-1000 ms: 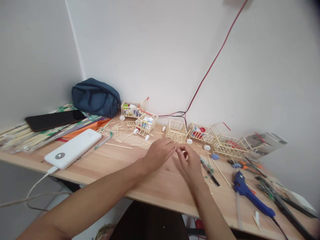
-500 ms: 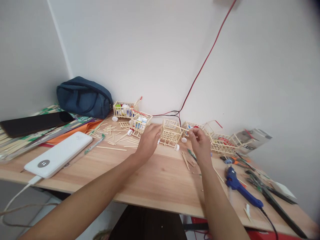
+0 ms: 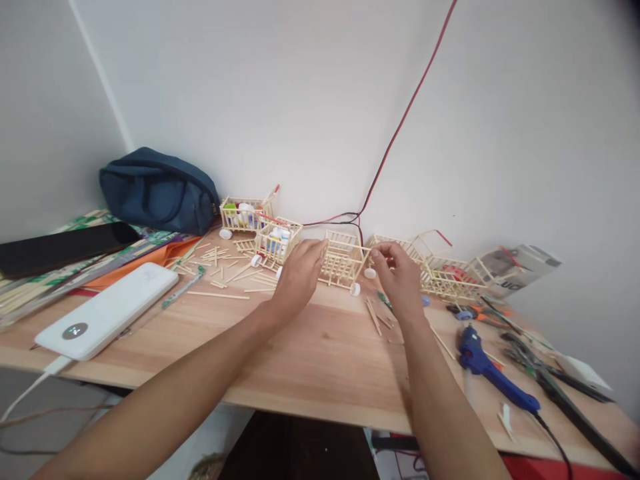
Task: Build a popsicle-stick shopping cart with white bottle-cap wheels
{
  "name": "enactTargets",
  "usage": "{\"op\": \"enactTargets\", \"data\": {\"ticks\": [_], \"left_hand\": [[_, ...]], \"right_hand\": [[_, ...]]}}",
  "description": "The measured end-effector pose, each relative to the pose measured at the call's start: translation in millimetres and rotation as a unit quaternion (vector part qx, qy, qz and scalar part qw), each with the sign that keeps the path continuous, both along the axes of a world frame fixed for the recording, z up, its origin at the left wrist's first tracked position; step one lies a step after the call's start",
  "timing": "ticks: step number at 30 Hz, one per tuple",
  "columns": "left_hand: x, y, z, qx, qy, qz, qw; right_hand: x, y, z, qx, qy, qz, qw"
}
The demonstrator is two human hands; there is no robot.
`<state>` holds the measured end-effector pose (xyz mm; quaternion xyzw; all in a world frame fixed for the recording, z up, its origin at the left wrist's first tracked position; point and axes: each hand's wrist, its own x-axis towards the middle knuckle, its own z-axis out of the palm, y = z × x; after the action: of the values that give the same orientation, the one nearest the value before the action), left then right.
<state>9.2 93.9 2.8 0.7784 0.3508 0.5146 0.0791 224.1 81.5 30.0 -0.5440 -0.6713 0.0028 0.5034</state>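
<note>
A small open cart (image 3: 345,259) built of thin wooden sticks, with white wheels underneath, stands on the wooden table (image 3: 310,353) near the back wall. My left hand (image 3: 299,275) grips its left side with thumb and fingertips. My right hand (image 3: 399,275) pinches the top right corner of the same cart. A few loose sticks (image 3: 374,315) lie on the table just in front of my right hand.
Other stick carts stand along the wall (image 3: 244,213) (image 3: 278,240) (image 3: 450,277), among scattered sticks (image 3: 225,263). At left lie a blue pouch (image 3: 160,190), black phone (image 3: 60,243) and white power bank (image 3: 107,310). A blue glue gun (image 3: 487,373) and dark tools (image 3: 545,380) lie right. A red wire (image 3: 400,127) runs down the wall.
Both hands moved from the middle of the table back to the stick cart and took hold of its two sides. The view shifted a little to the right.
</note>
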Motion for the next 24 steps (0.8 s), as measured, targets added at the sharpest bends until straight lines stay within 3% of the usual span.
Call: {"op": "enactTargets", "data": {"ticks": [24], "left_hand": [[1.0,0.3,-2.5,0.007,0.014,0.013,1.0]], "right_hand": [[-1.6,-1.5,0.2,0.019,-0.045,-0.019,0.999]]}}
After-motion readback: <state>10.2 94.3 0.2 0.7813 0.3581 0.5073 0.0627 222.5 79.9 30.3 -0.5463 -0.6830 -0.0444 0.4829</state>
